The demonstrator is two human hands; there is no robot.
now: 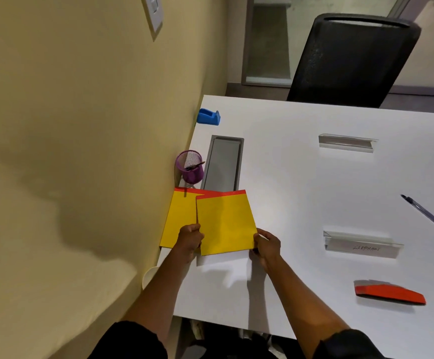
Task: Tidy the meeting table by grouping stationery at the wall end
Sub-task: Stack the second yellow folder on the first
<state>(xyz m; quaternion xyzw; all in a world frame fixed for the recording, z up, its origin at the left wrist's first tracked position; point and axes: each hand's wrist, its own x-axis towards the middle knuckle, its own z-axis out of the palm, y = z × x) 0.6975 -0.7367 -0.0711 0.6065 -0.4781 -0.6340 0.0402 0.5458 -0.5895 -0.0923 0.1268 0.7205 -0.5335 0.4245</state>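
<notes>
White meeting table (314, 177) butted against a yellow wall (68, 151), black mesh chair (353, 60) at the far side. Upper yellow notepad (225, 221) with red top strip, held at its near corners, overlapping a second yellow notepad (181, 218) lying flat by the wall. Grey cable tray (223, 164) just beyond the pads. Two clear name holders (346, 143) (361, 244) well to the right. Red stapler (391, 294) near the front edge. Purple mesh pen cup (190, 167) and blue tape dispenser (209, 116) along the wall edge. Blue pen (425, 212) far right. Left hand (188, 240) gripping the upper pad's left corner, right hand (266, 246) pinching its right corner.
</notes>
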